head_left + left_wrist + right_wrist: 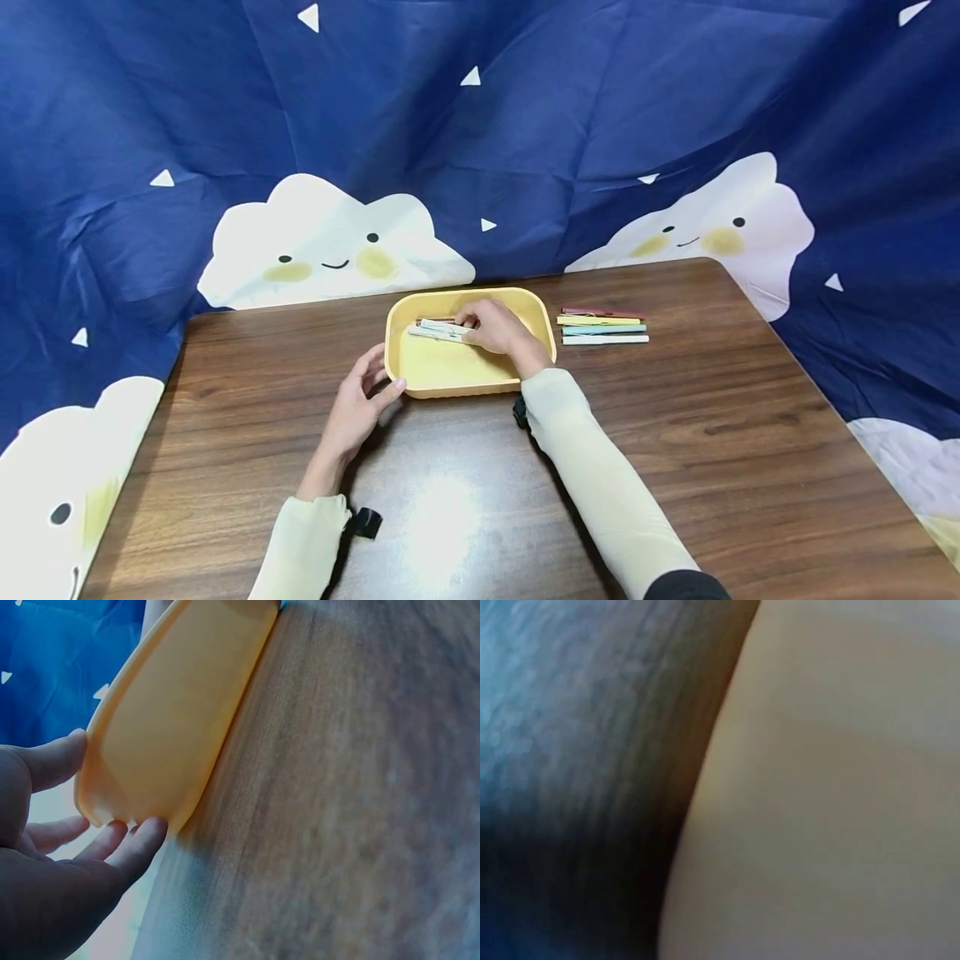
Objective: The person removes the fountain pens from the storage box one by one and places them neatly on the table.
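A shallow, round-cornered tray of yellow plastic (450, 370) sits on the brown wood-grain surface (720, 433). The person's left hand (357, 410) spreads loosely around the tray's near left corner, fingertips touching its outer wall. The right hand (498, 327) is inside the tray, fingers curled at the right ends of slim whitish pens (435, 335); it seems to pinch at least one, though from here the fingers hide the grip. Just right of the tray lie a dark red pen (603, 313), a yellow pen (598, 321), a light blue pen (603, 330) and a white pen (605, 340), side by side.
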Motion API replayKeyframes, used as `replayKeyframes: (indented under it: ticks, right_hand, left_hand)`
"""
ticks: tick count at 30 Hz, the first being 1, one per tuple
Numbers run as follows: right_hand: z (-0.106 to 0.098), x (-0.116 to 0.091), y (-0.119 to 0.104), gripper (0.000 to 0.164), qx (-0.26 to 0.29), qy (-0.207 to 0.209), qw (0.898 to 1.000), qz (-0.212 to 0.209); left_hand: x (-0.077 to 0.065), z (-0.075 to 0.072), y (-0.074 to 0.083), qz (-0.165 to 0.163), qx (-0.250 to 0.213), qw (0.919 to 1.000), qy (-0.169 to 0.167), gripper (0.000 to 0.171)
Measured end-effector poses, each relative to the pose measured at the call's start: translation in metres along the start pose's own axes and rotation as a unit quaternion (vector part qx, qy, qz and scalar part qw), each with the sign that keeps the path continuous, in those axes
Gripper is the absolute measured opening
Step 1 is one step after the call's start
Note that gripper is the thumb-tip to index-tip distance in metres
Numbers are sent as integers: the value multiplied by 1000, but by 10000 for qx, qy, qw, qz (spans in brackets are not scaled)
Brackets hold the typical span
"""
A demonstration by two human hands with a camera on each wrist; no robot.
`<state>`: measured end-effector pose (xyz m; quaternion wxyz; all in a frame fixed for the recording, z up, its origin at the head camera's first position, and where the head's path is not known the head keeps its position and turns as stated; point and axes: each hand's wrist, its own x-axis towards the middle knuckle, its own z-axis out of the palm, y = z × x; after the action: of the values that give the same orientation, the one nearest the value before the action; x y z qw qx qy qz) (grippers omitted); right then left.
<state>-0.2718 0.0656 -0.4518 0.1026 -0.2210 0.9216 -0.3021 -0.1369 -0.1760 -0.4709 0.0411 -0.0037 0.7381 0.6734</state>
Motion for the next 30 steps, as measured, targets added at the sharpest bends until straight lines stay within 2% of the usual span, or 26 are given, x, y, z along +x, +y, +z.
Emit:
replayKeyframes:
  ticks: [12, 24, 30]
  right_hand:
    - [-2, -2, 0, 21, 52, 24, 10000, -72]
    - [-3, -5, 0, 25, 447, 173, 9987, -164]
    - [-7, -6, -2, 20, 475, 138, 9985, -213]
  left_hand:
    - [0, 1, 0, 9, -4, 10000, 14, 65]
    - [0, 1, 1, -8, -19, 10000, 37, 66]
    - [-1, 1, 0, -25, 3, 10000, 54, 66]
